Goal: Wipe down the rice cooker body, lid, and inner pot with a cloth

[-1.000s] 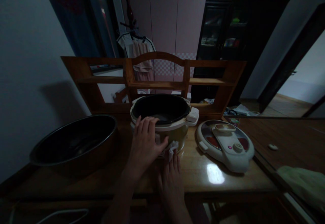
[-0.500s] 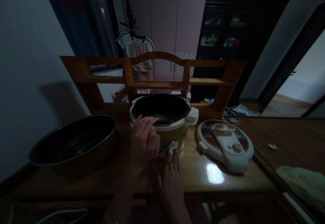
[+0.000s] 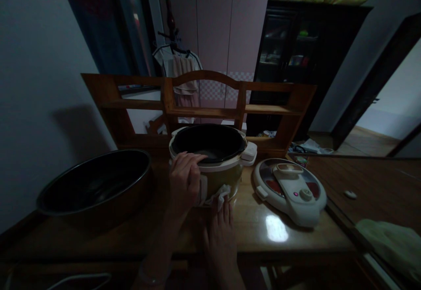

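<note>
Now left hand point(image 3: 184, 177) half-curled at near rim of cooker point(image 3: 226, 176), thumb drawn in, grip unclear; right hand point(image 3: 221, 233), straight-fingered, still holds cloth point(image 3: 222, 192).

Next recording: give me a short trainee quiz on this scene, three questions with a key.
1. Which hand's fingers are on the white cloth at the base of the cooker? A) left B) right
2. True or false: the lid is fitted on the cooker.
3. Fill in: in the picture, the large dark pan stands to the ____ of the cooker.

Key:
1. B, the right hand.
2. False; the lid lies on the table.
3. left
</note>
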The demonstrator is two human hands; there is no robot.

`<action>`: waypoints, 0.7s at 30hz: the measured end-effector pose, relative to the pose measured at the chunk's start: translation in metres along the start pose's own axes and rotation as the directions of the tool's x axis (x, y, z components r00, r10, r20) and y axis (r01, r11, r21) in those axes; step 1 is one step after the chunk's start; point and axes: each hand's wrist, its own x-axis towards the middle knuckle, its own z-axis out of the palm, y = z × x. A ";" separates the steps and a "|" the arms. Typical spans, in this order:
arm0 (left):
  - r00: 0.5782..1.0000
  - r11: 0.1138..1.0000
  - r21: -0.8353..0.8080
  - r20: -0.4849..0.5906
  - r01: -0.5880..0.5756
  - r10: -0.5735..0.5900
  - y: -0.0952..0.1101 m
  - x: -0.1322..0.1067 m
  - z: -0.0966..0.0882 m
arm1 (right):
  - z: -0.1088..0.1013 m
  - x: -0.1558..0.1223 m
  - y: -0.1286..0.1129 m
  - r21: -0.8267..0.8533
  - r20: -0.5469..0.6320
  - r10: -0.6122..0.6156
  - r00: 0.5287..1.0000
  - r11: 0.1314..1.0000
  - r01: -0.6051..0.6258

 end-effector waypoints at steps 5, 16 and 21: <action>0.999 0.999 0.027 0.040 -0.033 0.031 -0.006 0.001 -0.004 | 0.000 0.001 0.000 0.096 0.039 0.117 0.992 0.988 -0.120; 0.999 0.999 -0.027 0.020 -0.026 0.026 -0.002 -0.002 -0.002 | -0.022 0.033 0.010 0.652 0.204 0.463 0.862 0.593 -0.473; 1.000 0.999 -0.049 -0.001 -0.003 0.003 -0.001 -0.002 -0.001 | -0.058 0.069 0.006 0.739 0.080 0.380 0.922 0.598 -0.310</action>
